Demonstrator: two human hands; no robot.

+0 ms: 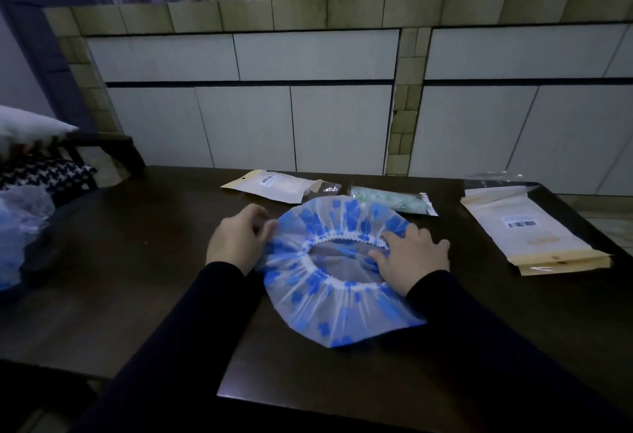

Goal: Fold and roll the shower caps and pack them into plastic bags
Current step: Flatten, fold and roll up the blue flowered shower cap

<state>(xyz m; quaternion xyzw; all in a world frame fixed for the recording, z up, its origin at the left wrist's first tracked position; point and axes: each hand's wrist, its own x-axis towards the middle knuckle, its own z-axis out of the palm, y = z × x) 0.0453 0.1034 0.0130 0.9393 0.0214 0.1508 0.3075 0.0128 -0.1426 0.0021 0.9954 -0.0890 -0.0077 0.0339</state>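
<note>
A clear shower cap with blue flower prints [329, 312] lies spread flat on the dark table [137, 261], its white elastic opening facing up. My left hand [236, 239] pinches the cap's left edge. My right hand [412, 254] presses flat on the cap's right side, fingers spread at the elastic rim. Behind the cap lies a plastic bag with a rolled green-patterned cap inside [394, 201]. A flat white bag with a barcode label [274, 186] lies at the back left.
A stack of flat bags with a barcode label [534, 237] lies at the right of the table. More blue shower caps [20, 227] are heaped at the far left. A tiled counter with white panels [308, 107] stands behind the table.
</note>
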